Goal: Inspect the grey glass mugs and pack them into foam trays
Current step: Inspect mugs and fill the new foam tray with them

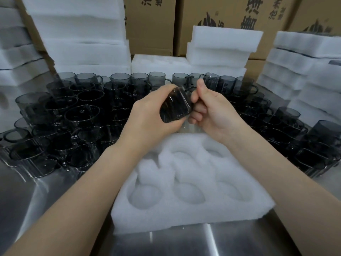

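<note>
Above the foam tray (184,218), the left hand (147,117) is gripping a grey glass mug (174,106), the right hand (208,108) pinching its edge; turning slowly should be exposing chips.

Steel table (249,241) carries one foam tray (193,209), massed grey mugs (77,111) both sides, foam stacks (299,74) behind.

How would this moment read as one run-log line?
stage: inspect | left hand: grips mug | right hand: holds mug | foam tray: visible pockets empty
</note>
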Action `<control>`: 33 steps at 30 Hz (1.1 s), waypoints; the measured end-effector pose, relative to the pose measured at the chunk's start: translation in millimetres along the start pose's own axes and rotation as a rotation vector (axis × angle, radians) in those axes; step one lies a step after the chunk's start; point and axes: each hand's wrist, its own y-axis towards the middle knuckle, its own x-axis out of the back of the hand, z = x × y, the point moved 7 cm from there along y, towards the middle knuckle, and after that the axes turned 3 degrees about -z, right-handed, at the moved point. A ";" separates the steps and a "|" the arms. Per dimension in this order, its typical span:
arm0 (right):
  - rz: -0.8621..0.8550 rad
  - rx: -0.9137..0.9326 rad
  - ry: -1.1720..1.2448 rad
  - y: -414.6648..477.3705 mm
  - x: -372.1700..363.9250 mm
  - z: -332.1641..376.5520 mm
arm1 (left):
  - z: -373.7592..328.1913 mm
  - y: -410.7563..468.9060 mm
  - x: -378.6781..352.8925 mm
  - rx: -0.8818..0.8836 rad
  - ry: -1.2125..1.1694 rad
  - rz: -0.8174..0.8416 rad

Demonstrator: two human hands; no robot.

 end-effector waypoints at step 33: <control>0.163 -0.093 -0.367 -21.1 -30.0 21.6 | 10.2 7.4 15.6 0.283 -0.352 0.384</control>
